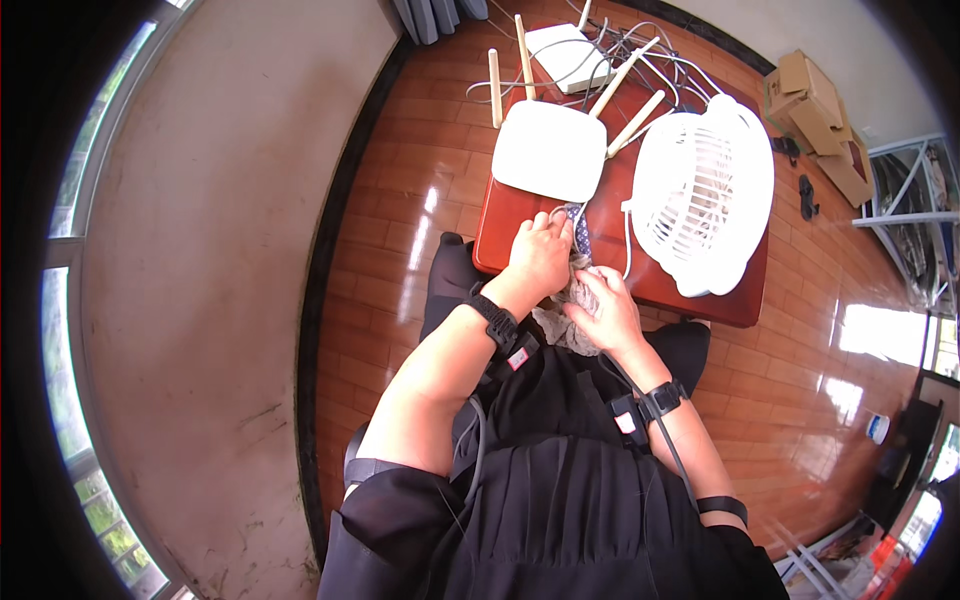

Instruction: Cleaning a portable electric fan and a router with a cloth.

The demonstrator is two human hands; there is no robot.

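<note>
My left hand (541, 253) pinches the far end of a bundle of light patterned fabric (583, 296), beside a strip of dark blue patterned cloth (580, 229). Lower down, my right hand (609, 309) is closed around the middle of the fabric. The bundle lies over the near edge of a red-brown wooden table (499, 225) and hangs towards my lap. Just beyond my left hand is a white upside-down stool (550, 150) with pale wooden legs. A white plastic basket (701, 199) with slatted sides stands to the right.
A white router-like box (571, 58) lies among tangled cables (637, 56) at the table's far side. Cardboard boxes (814, 112), dark slippers (808, 197) and a metal-framed rack (911, 217) are on the right. A stained wall (202, 262) runs along the left.
</note>
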